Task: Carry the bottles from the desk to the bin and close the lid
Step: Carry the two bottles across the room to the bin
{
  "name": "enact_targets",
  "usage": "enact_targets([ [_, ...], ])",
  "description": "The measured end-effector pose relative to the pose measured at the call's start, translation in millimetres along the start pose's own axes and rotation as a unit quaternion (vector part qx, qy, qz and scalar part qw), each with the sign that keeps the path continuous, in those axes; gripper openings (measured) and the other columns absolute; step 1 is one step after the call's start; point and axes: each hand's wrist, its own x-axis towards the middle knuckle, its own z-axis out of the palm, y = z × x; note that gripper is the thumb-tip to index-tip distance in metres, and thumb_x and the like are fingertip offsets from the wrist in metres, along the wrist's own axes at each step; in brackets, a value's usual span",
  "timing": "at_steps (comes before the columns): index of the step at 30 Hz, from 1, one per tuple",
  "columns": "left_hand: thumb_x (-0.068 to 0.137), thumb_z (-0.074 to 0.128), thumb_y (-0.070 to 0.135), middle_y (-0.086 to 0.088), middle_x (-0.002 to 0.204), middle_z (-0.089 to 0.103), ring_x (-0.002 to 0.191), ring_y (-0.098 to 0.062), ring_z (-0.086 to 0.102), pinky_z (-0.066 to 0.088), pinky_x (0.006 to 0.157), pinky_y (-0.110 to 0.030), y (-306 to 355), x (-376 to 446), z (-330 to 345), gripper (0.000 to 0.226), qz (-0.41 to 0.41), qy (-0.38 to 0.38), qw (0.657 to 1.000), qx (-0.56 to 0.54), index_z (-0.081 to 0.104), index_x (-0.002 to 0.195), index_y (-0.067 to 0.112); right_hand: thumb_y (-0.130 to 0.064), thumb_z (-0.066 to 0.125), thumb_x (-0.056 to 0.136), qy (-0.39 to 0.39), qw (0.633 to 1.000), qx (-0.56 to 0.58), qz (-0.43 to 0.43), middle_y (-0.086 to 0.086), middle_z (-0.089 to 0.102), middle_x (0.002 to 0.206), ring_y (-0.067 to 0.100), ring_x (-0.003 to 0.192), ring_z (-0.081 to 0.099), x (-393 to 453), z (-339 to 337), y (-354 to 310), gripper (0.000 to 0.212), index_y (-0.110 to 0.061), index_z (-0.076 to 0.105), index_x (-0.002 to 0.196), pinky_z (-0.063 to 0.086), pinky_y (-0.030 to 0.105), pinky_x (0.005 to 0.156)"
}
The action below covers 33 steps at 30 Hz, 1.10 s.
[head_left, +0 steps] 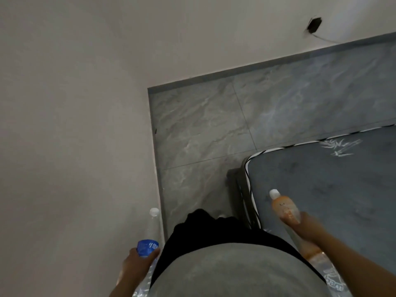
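My left hand is closed around a clear plastic bottle with a blue label and a white cap, held low at the bottom left with its cap pointing forward. My right hand grips an orange bottle with a white cap, held over the corner of the bed. A second clear bottle seems to lie under my right forearm, blurred. Neither the bin nor the desk is in view.
A white wall fills the left side and the back. Grey marble floor tiles lie ahead. A bed with a dark grey mattress and metal frame stands at the right. A dark hole with a cable marks the far wall.
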Motion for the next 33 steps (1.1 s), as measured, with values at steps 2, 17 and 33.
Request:
enact_targets([
  [2,0.07,0.075,0.047,-0.021,0.109,0.064,0.096,-0.03,0.06,0.042,0.083,-0.032,17.8,6.9,-5.9,0.062,-0.022,-0.007,1.0,-0.019,0.059,0.109,0.002,-0.035,0.059,0.088,-0.003,1.0,0.001,-0.011,0.026,0.059,0.125,0.037,0.116,0.056,15.7,-8.9,-25.7,0.054,0.004,0.053,0.126,0.043,0.034,0.091],
  [17,0.071,0.074,0.045,-0.019,0.111,0.063,0.097,-0.028,0.06,0.038,0.071,-0.029,248.1,120.3,-121.0,0.06,0.07,-0.04,0.995,0.053,0.054,0.108,0.002,-0.049,0.059,0.084,0.0,0.99,0.024,0.139,0.024,0.06,0.124,0.036,0.116,0.057,105.1,-36.0,-139.9,0.066,0.003,0.053,0.124,0.043,0.034,0.092],
  [33,0.069,0.076,0.047,-0.019,0.111,0.063,0.094,-0.029,0.059,0.037,0.071,-0.03,516.0,171.3,-133.6,0.057,0.136,-0.037,0.98,0.14,0.052,0.102,0.006,-0.031,0.061,0.088,0.036,0.976,0.161,0.14,0.029,0.057,0.126,0.04,0.118,0.055,238.4,-166.2,-233.6,0.055,0.007,0.052,0.125,0.043,0.039,0.094],
])
